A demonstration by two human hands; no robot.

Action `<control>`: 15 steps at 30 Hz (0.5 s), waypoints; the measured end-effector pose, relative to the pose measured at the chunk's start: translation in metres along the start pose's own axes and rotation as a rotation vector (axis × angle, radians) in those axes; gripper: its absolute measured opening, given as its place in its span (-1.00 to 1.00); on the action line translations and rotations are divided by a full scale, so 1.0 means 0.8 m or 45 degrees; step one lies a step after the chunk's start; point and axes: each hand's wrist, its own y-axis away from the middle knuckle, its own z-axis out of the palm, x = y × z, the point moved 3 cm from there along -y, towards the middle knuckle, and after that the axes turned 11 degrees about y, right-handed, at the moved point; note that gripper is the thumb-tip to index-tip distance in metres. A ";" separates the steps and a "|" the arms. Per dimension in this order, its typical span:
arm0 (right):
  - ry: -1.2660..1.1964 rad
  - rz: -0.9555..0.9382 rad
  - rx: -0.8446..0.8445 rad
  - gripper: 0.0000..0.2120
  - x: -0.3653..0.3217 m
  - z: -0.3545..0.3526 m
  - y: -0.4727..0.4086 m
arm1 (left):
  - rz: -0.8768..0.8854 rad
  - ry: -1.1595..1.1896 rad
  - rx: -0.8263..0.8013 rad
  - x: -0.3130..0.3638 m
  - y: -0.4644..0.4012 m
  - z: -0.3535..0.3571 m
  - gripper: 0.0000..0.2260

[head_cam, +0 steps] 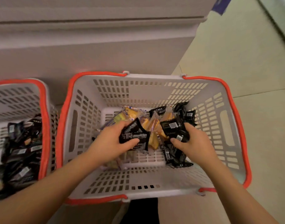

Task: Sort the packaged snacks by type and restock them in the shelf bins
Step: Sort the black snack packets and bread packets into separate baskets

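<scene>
Down on the pale floor (251, 65), against a white cabinet base (90, 50): two white slotted baskets with orange handles, side by side, nearly touching.

Middle basket (154, 178): both hands reaching down inside. Left hand (112, 139) curled round a black snack packet (135, 135), thumb across its front, fingers tucked behind its upper edge; packet lifted a little above the basket floor. Right hand (195, 143) gripping a bunch of black packets (175, 130), thumb pressed on a white barcode label, fingers wrapped over the far side; exact count in that bunch hard to tell, perhaps two or three. Between the two hands, yellow snack packets (154, 125) in clear wrap, lying tilted and overlapping toward the far wall. More black packets (185, 110) piled in the far right corner, and another loose heap (175, 157) under the right wrist, near the right wall. Pale yellowish packets (112, 164) beneath the left forearm, blurred and partly hidden.

Left-hand basket (44, 110), cut off by the frame edge: filled with black packets only (22, 156), heaped, white labels showing here and there; blurred.

Bare forearms entering from the bottom corners. Dark clothing (141, 210) visible between them below the basket's near rim.
</scene>
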 end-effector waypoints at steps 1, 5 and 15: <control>-0.098 -0.058 0.050 -0.68 -0.023 -0.010 0.009 | -0.006 0.058 0.130 0.002 0.012 -0.021 -0.70; -0.553 -0.258 0.027 -0.77 -0.134 -0.033 0.026 | -0.017 0.256 0.598 0.000 0.073 -0.096 -0.80; -0.687 -0.456 -0.566 -0.78 -0.403 0.071 0.015 | -0.592 0.206 1.167 -0.115 0.232 -0.205 -0.68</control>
